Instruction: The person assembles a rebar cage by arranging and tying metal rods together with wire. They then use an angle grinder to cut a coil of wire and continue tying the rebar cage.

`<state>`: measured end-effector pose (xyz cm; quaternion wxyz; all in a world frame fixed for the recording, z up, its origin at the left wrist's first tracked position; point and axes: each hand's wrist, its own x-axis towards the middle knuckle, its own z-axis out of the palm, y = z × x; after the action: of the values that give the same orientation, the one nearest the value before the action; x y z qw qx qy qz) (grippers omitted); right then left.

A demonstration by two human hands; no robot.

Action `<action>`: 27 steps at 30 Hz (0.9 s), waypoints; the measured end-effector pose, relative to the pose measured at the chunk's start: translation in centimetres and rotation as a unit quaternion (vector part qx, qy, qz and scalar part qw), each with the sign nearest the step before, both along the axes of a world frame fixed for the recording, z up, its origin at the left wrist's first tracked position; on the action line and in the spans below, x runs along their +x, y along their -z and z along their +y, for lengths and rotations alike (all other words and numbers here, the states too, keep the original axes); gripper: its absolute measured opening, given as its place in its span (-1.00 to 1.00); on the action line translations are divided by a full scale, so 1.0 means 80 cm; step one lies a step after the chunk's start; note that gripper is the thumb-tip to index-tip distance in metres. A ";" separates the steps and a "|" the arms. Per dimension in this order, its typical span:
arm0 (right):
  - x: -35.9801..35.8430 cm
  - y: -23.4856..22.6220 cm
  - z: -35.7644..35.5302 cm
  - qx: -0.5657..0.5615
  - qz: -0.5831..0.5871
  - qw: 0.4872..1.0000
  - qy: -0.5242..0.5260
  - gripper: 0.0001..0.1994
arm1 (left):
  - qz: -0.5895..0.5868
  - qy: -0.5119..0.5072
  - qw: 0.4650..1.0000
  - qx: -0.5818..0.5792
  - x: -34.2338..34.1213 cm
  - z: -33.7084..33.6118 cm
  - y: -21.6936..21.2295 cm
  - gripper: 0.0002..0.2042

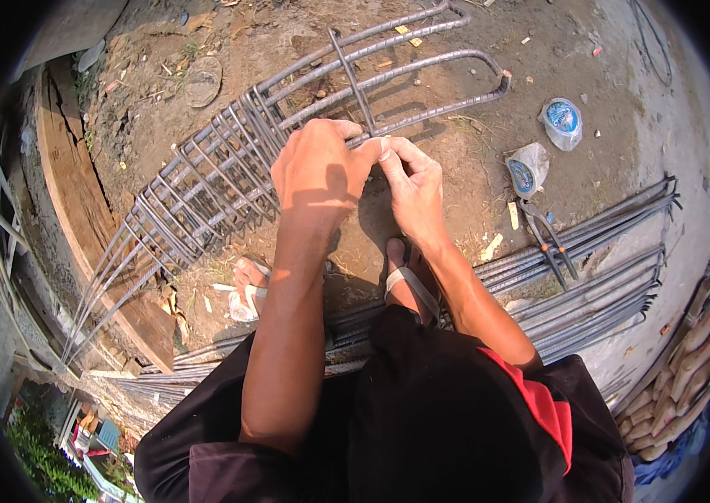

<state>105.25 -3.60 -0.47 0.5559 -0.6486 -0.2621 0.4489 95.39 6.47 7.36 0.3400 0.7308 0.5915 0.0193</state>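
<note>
Both hands work at one joint of the rebar cage [229,168], which lies on bare dirt [456,50] and runs from the plank [78,210] at the left toward the upper right. The left hand [317,172] is closed over the long bars where a loose stirrup [351,75] crosses them. The right hand [414,189] pinches something thin at the same joint with thumb and forefinger; it is too small to identify, though tie wire is likely. The two hands touch.

Nearby: pliers [549,243] rest on the rebar stack [606,251] to the right, well apart from either hand. Two wire rolls [544,142] lie on the dirt beyond them. Sandalled feet [409,285] stand just below the cage.

Hazards, as judged:
- The stirrup stands tilted compared with the tied ones at left. If the left hand loosens, it may slide along the bars and lose spacing.
- A tie twisted by fingers alone may stay slack.
- Bare fingers sit against ribbed steel and wire ends; a slip may cut or pinch them.
- The cage is near the exposed toes and may roll onto them.
</note>
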 end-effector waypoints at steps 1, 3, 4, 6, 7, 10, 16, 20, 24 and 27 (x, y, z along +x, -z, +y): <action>0.001 0.004 0.001 0.002 -0.009 1.000 -0.004 -0.76 | 0.009 -0.014 1.000 -0.005 0.005 -0.001 0.001 -0.57; 0.006 0.006 -0.001 -0.001 -0.042 0.999 -0.017 -0.76 | 0.007 -0.036 0.999 -0.028 0.008 -0.001 0.001 -0.60; 0.008 0.001 -0.002 -0.005 -0.064 0.998 -0.027 -0.76 | -0.003 -0.045 0.998 -0.047 0.007 0.000 -0.002 -0.61; 0.010 -0.004 -0.003 -0.005 -0.095 0.995 -0.039 -0.77 | -0.028 -0.062 0.995 -0.070 0.003 0.003 -0.004 -0.64; 0.010 -0.005 -0.004 -0.001 -0.105 0.994 -0.041 -0.78 | -0.042 -0.070 0.994 -0.075 0.001 0.006 -0.001 -0.66; 0.018 -0.012 -0.004 0.003 -0.138 0.988 -0.067 -0.80 | -0.045 -0.077 0.994 -0.070 0.003 0.009 0.003 -0.71; 0.015 -0.016 0.001 0.016 -0.207 0.976 -0.061 -0.88 | -0.090 -0.098 0.989 -0.068 0.003 0.001 0.006 -0.79; 0.018 -0.028 -0.001 0.012 -0.266 0.961 -0.080 -0.90 | -0.119 -0.088 0.986 -0.082 0.002 -0.001 0.005 -0.81; 0.024 -0.062 -0.016 -0.037 -0.348 0.923 -0.163 -0.90 | -0.115 -0.064 0.990 -0.058 -0.002 -0.011 0.008 -0.83; 0.040 -0.081 -0.019 -0.044 -0.412 0.888 -0.200 -0.87 | -0.106 -0.062 0.992 -0.039 0.005 -0.023 0.010 -0.85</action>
<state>108.47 -5.12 5.97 0.2678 -0.7330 -0.5713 0.2542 95.81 4.67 6.56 0.4270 0.6726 0.5969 0.0948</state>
